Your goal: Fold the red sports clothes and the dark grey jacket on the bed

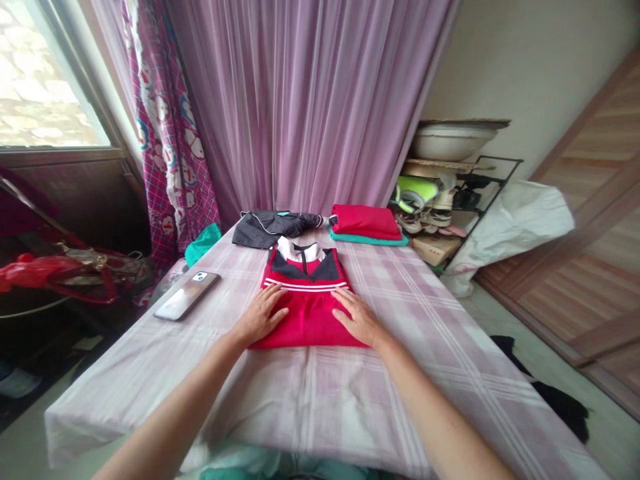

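Observation:
A folded red jacket (305,323) with a dark navy yoke, white collar and white stripes lies on the table in front of me. My left hand (263,315) rests flat on its left side, fingers stretched toward the stripes. On the jacket's right side lies my right hand (357,317), also flat with the fingers spread. Neither hand grips the cloth. Behind the jacket are a crumpled dark garment (260,230) with white piping and, to the right, a folded red garment (367,222) stacked on a teal one (370,240).
A phone (187,297) lies face down at the left of the checked tablecloth (425,360). Teal cloth (203,245) hangs at the left edge. Purple curtains (310,100) stand behind the table. A shoe rack (450,213) and white sack (515,227) are at the right.

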A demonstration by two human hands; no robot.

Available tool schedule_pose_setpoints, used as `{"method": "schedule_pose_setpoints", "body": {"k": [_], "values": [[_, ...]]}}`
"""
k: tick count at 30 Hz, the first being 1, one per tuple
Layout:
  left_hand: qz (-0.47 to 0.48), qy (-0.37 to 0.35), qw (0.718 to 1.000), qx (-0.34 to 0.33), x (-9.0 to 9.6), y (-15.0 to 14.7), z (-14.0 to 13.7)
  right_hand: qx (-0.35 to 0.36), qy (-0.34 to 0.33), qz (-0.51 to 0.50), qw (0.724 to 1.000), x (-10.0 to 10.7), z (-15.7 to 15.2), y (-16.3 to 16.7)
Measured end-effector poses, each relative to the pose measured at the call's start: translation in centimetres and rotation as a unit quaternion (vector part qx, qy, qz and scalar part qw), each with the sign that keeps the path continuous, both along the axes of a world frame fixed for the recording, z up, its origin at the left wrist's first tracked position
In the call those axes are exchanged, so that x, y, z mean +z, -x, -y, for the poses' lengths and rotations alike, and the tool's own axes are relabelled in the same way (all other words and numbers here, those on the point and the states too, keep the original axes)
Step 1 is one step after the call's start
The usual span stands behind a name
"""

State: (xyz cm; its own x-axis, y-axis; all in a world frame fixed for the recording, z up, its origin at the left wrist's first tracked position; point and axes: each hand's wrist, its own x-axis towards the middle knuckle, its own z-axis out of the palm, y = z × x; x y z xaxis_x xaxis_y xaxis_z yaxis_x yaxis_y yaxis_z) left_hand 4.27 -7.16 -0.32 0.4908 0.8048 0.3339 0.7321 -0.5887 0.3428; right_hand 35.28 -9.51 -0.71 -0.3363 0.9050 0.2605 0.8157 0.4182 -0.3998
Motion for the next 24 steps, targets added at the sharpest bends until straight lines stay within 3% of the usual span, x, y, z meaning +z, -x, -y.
{"method": "schedule_pose_setpoints", "body": {"k": [4, 8, 12, 17, 21, 24], "values": [[0.031, 0.041, 0.997, -0.055, 0.6, 3.7, 2.6, 0.075, 0.04, -0.017, 0.996, -1.0, 3.3, -4.6], [0.014, 0.071, 0.995, -0.068, 1.5, 5.7, 3.7, 0.069, 0.046, 0.014, 0.996, -1.2, 4.6, -6.4], [-0.063, 0.055, 0.992, -0.097, 2.0, 6.5, 3.6, 0.05, 0.006, 0.056, 0.997, -0.9, 4.5, -5.8], [-0.152, 0.019, 0.985, -0.075, 1.7, 7.3, 4.1, 0.038, -0.071, 0.073, 0.994, -1.7, 4.8, -5.4], [-0.138, -0.025, 0.988, -0.068, 1.3, 7.3, 4.3, 0.03, -0.134, 0.04, 0.99, -1.9, 4.3, -5.4], [-0.088, -0.054, 0.994, -0.039, 2.0, 6.7, 4.0, 0.014, -0.155, -0.002, 0.988, -0.3, 3.4, -5.0]]}}
